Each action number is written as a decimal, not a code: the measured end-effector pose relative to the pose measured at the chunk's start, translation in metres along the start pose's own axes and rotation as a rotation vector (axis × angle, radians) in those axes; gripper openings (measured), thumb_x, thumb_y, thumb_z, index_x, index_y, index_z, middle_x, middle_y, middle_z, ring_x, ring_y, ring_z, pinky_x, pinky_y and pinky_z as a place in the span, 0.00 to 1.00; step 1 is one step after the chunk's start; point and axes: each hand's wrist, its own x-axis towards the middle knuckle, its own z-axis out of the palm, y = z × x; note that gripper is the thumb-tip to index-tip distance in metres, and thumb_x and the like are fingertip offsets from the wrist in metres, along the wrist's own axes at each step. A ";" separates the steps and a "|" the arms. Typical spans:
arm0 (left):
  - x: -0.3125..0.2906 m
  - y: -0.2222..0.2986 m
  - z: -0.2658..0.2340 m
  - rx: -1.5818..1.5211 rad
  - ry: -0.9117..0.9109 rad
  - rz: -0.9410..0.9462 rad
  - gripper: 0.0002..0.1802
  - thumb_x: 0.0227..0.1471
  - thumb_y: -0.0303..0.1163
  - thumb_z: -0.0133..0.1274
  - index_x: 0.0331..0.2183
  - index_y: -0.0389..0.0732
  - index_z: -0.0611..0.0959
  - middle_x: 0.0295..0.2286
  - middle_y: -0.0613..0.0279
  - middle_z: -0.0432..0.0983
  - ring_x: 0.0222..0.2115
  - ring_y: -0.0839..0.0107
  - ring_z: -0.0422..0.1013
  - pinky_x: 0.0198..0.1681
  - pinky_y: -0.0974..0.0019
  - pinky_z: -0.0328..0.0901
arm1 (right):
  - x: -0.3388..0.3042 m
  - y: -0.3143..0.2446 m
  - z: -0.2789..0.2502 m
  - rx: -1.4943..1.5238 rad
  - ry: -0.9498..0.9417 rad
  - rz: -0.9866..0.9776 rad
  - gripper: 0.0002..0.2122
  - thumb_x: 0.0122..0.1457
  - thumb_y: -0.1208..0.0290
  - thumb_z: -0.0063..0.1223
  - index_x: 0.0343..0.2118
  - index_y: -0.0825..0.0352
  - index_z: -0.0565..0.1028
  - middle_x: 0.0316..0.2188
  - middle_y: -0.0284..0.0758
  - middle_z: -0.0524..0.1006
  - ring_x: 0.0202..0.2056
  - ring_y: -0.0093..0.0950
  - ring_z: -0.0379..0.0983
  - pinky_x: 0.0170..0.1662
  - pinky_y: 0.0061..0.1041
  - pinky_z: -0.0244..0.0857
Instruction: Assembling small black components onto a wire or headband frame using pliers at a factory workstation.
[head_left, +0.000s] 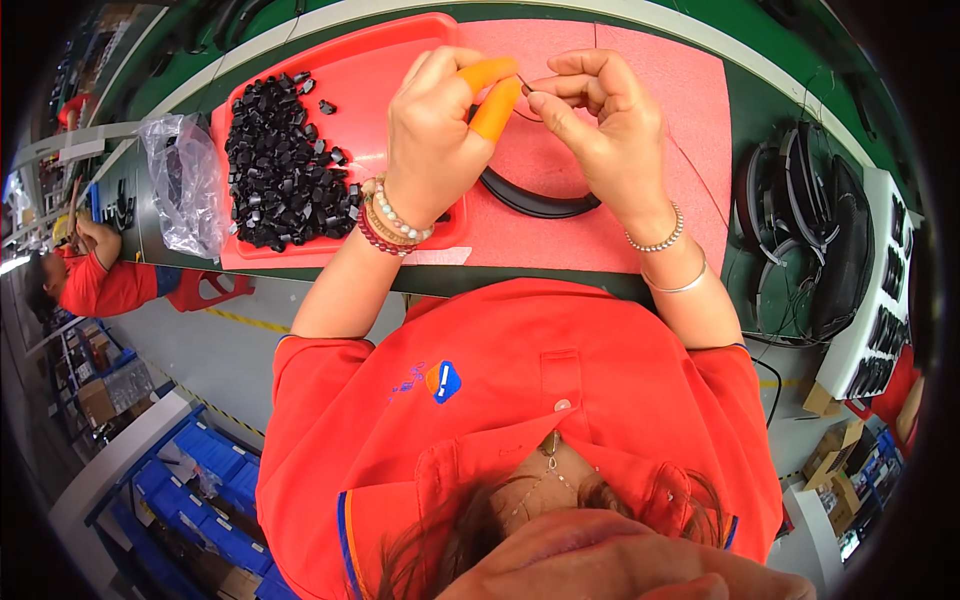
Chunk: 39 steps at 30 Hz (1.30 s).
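Observation:
My left hand (436,125), with orange finger cots on two fingers, is closed in a pinch above the pink mat (640,240). Close beside it, my right hand (615,130) pinches with thumb and forefinger. Between the fingertips of both runs a short length of thin dark wire (526,88); its ends are too small to make out. Below the hands lies a black curved headband (540,205) on the mat, partly hidden by my wrists and fingers. Left of my left hand, a red tray (370,100) holds a heap of small black plastic parts (280,170).
A clear plastic bag (183,185) lies left of the tray. Several black headbands (790,200) with loose wires lie on the green table at right, beside a white foam tray (870,300) of black parts. Another person in red (95,285) sits at far left.

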 end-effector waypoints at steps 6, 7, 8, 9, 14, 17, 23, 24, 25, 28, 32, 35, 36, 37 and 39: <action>-0.006 0.001 0.002 -0.381 0.000 -0.273 0.04 0.46 0.22 0.57 0.29 0.35 0.83 0.26 0.61 0.76 0.24 0.78 0.70 0.28 0.76 0.64 | -0.002 -0.007 0.001 -0.217 0.013 -0.150 0.10 0.48 0.77 0.59 0.33 0.70 0.72 0.25 0.36 0.80 0.29 0.23 0.79 0.30 0.20 0.70; -0.006 0.000 0.001 -0.380 0.000 -0.273 0.04 0.46 0.22 0.57 0.29 0.35 0.83 0.26 0.61 0.76 0.24 0.78 0.70 0.28 0.76 0.64 | -0.002 -0.007 0.002 -0.218 0.009 -0.154 0.10 0.48 0.78 0.59 0.33 0.70 0.72 0.25 0.36 0.80 0.29 0.24 0.79 0.30 0.20 0.70; -0.006 0.000 0.001 -0.443 -0.017 -0.331 0.04 0.46 0.21 0.57 0.29 0.34 0.83 0.26 0.62 0.76 0.24 0.78 0.70 0.29 0.77 0.64 | -0.003 -0.007 0.003 -0.220 0.005 -0.157 0.10 0.48 0.78 0.59 0.33 0.70 0.72 0.25 0.36 0.80 0.29 0.24 0.79 0.30 0.20 0.70; -0.006 0.000 0.000 -0.505 -0.032 -0.388 0.04 0.47 0.21 0.56 0.29 0.34 0.82 0.26 0.63 0.76 0.25 0.79 0.70 0.29 0.77 0.64 | -0.003 -0.005 0.003 -0.220 0.004 -0.158 0.10 0.48 0.78 0.59 0.33 0.70 0.72 0.25 0.36 0.80 0.29 0.24 0.79 0.30 0.20 0.70; -0.007 -0.003 -0.004 -0.728 0.026 -0.507 0.05 0.48 0.21 0.55 0.30 0.32 0.81 0.27 0.66 0.76 0.27 0.81 0.69 0.31 0.77 0.64 | 0.013 0.012 -0.005 0.265 -0.095 0.208 0.14 0.56 0.68 0.56 0.40 0.72 0.73 0.36 0.39 0.78 0.38 0.26 0.75 0.41 0.20 0.68; -0.007 -0.004 -0.009 -0.721 0.040 -0.490 0.04 0.48 0.21 0.55 0.31 0.32 0.81 0.26 0.66 0.75 0.27 0.80 0.69 0.31 0.76 0.64 | 0.026 0.005 0.005 0.722 -0.297 0.597 0.16 0.59 0.64 0.53 0.43 0.73 0.73 0.38 0.37 0.76 0.40 0.24 0.73 0.43 0.19 0.66; -0.007 -0.007 -0.021 -0.217 0.090 -0.187 0.03 0.45 0.20 0.56 0.28 0.35 0.80 0.26 0.61 0.74 0.26 0.71 0.70 0.29 0.71 0.64 | 0.019 0.007 0.020 0.383 -0.428 0.327 0.12 0.59 0.66 0.52 0.36 0.73 0.76 0.27 0.33 0.78 0.26 0.20 0.73 0.31 0.18 0.66; -0.009 -0.007 -0.022 -0.109 0.114 -0.134 0.04 0.44 0.19 0.56 0.27 0.36 0.80 0.26 0.59 0.73 0.26 0.67 0.70 0.29 0.69 0.64 | 0.018 0.005 0.022 0.219 -0.402 0.254 0.11 0.58 0.67 0.52 0.34 0.72 0.76 0.24 0.32 0.77 0.24 0.20 0.72 0.29 0.19 0.66; -0.011 -0.008 -0.022 -0.103 0.119 -0.140 0.04 0.44 0.19 0.56 0.27 0.36 0.80 0.26 0.59 0.73 0.26 0.67 0.70 0.29 0.69 0.64 | 0.016 0.003 0.024 0.057 -0.374 0.180 0.10 0.58 0.68 0.53 0.32 0.71 0.76 0.21 0.32 0.76 0.22 0.19 0.72 0.27 0.19 0.66; -0.016 -0.011 -0.025 0.213 0.160 0.021 0.06 0.46 0.20 0.57 0.31 0.34 0.80 0.27 0.59 0.75 0.27 0.69 0.71 0.31 0.71 0.66 | 0.008 0.000 0.029 -0.068 -0.308 0.089 0.09 0.58 0.68 0.52 0.29 0.71 0.75 0.17 0.33 0.75 0.19 0.20 0.72 0.24 0.21 0.65; -0.018 -0.036 -0.039 0.167 0.056 -0.066 0.10 0.48 0.27 0.58 0.35 0.35 0.81 0.27 0.59 0.74 0.24 0.69 0.71 0.28 0.70 0.65 | 0.004 0.009 0.026 -0.097 -0.209 0.134 0.09 0.58 0.69 0.52 0.28 0.71 0.75 0.19 0.34 0.76 0.21 0.21 0.73 0.25 0.21 0.65; -0.031 -0.090 -0.086 0.717 0.037 -0.168 0.11 0.45 0.33 0.59 0.31 0.37 0.81 0.25 0.53 0.75 0.27 0.54 0.71 0.31 0.56 0.66 | 0.006 0.009 0.024 -0.001 -0.195 0.139 0.08 0.58 0.70 0.51 0.28 0.70 0.75 0.20 0.35 0.76 0.22 0.21 0.73 0.26 0.21 0.65; -0.035 -0.097 -0.098 0.798 -0.045 -0.267 0.10 0.45 0.33 0.59 0.28 0.36 0.81 0.24 0.52 0.76 0.27 0.53 0.71 0.31 0.56 0.66 | 0.005 0.011 0.025 0.002 -0.198 0.142 0.08 0.58 0.70 0.51 0.28 0.70 0.75 0.20 0.35 0.76 0.22 0.21 0.73 0.26 0.21 0.65; -0.040 -0.106 -0.105 0.843 -0.202 -0.373 0.11 0.44 0.34 0.59 0.26 0.35 0.80 0.23 0.51 0.76 0.27 0.52 0.71 0.31 0.55 0.66 | 0.005 0.013 0.027 -0.017 -0.215 0.096 0.08 0.58 0.70 0.51 0.28 0.71 0.75 0.20 0.35 0.76 0.22 0.21 0.73 0.27 0.21 0.65; -0.044 -0.113 -0.100 0.895 -0.298 -0.244 0.11 0.43 0.34 0.59 0.24 0.35 0.80 0.22 0.50 0.75 0.26 0.50 0.70 0.31 0.54 0.66 | 0.007 0.014 0.029 -0.035 -0.229 0.049 0.08 0.58 0.70 0.51 0.29 0.71 0.75 0.20 0.35 0.76 0.23 0.21 0.72 0.27 0.21 0.65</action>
